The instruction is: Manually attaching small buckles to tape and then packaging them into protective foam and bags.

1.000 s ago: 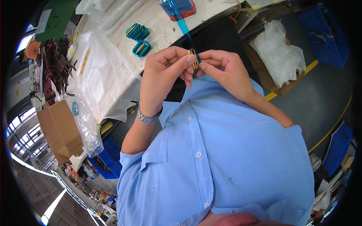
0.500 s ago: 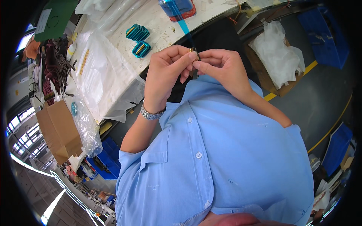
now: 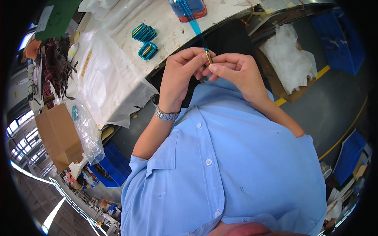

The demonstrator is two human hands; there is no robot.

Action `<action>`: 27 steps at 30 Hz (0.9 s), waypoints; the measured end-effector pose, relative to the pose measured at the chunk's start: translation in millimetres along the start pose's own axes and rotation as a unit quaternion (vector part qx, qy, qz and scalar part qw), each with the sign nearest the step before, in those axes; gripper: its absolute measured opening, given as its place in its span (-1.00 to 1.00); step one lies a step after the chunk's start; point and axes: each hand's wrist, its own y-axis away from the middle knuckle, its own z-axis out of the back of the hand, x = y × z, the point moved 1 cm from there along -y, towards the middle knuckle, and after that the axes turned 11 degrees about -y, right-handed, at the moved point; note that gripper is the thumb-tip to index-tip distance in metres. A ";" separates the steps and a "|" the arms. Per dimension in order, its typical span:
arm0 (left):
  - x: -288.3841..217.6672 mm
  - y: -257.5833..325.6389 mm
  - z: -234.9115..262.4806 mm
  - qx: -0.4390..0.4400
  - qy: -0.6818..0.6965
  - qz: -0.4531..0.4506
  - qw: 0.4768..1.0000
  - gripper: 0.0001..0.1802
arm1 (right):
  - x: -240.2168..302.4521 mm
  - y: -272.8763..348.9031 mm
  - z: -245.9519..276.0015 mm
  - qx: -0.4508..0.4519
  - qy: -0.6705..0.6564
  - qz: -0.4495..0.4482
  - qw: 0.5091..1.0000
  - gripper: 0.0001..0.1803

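Observation:
My left hand (image 3: 182,74) and my right hand (image 3: 235,70) meet in front of my chest, fingertips pinched together on a small dark part with a brass-coloured core (image 3: 208,58). A strip of translucent blue tape (image 3: 193,23) runs from that part up to a tape roll (image 3: 188,8) on the workbench. Two stacks of teal wrapped parts (image 3: 145,40) lie on the bench to the left of my hands. A metal watch sits on my left wrist.
The white workbench (image 3: 169,23) curves across the top, with clear plastic sheeting (image 3: 106,78) hanging over its edge. Cardboard boxes (image 3: 59,133) and blue bins (image 3: 112,169) stand at the left. A box lined with white plastic (image 3: 289,59) sits on the right floor.
The hands have shifted slightly and turned the small part; the blue tape strip now stretches taut from it up to the roll.

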 end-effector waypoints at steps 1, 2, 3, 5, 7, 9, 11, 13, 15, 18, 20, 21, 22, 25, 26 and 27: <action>-0.3 0.5 -1.1 0.002 0.015 0.015 1.000 -0.77 | 0.3 -0.1 0.3 -0.004 -0.008 -0.010 1.000 -0.66; 0.0 2.1 -1.8 0.002 0.029 0.029 0.999 -0.78 | 0.1 0.3 0.2 -0.003 -0.007 -0.011 1.000 -0.66; 2.4 2.1 -2.4 0.001 0.031 0.029 0.999 -0.78 | -0.1 0.6 0.0 0.001 -0.020 -0.020 1.000 -0.67; 8.4 1.1 -2.5 -0.006 0.055 0.051 0.997 -0.79 | -0.1 0.0 -0.3 0.007 -0.033 -0.028 0.999 -0.68; 8.3 2.1 -0.5 -0.005 0.069 0.076 0.995 -0.79 | 0.8 -1.6 -0.4 0.000 -0.015 -0.035 0.999 -0.72; 7.5 1.2 1.3 -0.003 0.084 0.101 0.991 -0.78 | 3.4 -2.3 -4.5 0.001 -0.004 -0.033 0.999 -0.74; 2.0 -1.6 4.7 0.015 0.104 0.128 0.986 -0.77 | 6.6 -3.6 -5.7 0.003 0.007 -0.032 0.999 -0.76; 3.1 -5.7 9.0 0.035 0.115 0.135 0.983 -0.77 | 9.4 -7.1 -3.7 0.025 0.026 -0.028 0.999 -0.77; 4.0 -10.5 16.4 0.055 0.126 0.141 0.980 -0.77 | 7.2 -12.2 -0.1 0.030 0.038 -0.031 0.998 -0.76; -0.5 -14.6 19.9 0.120 0.165 0.166 0.965 -0.77 | 11.2 -18.5 0.6 0.020 0.122 -0.031 0.992 -0.74; -6.7 -16.3 17.4 0.062 0.204 0.251 0.944 -0.78 | 11.3 -25.1 1.8 0.007 0.192 -0.026 0.981 -0.71; -6.3 -17.2 18.8 0.060 0.205 0.249 0.945 -0.78 | 8.4 -30.5 3.7 0.002 0.197 0.036 0.980 -0.64; -4.6 -18.7 20.4 0.062 0.223 0.268 0.935 -0.80 | 5.6 -35.4 5.4 -0.003 0.202 0.098 0.974 -0.56; -5.1 -21.2 23.4 0.084 0.275 0.288 0.914 -0.82 | 6.7 -40.6 3.7 0.044 0.115 0.082 0.989 -0.42; -3.9 -22.6 24.7 0.103 0.314 0.292 0.898 -0.83 | 6.5 -42.8 3.1 0.061 0.046 0.028 0.997 -0.41; -2.2 -23.8 26.0 0.102 0.314 0.290 0.898 -0.83 | 4.7 -44.2 2.8 0.064 0.046 0.028 0.996 -0.41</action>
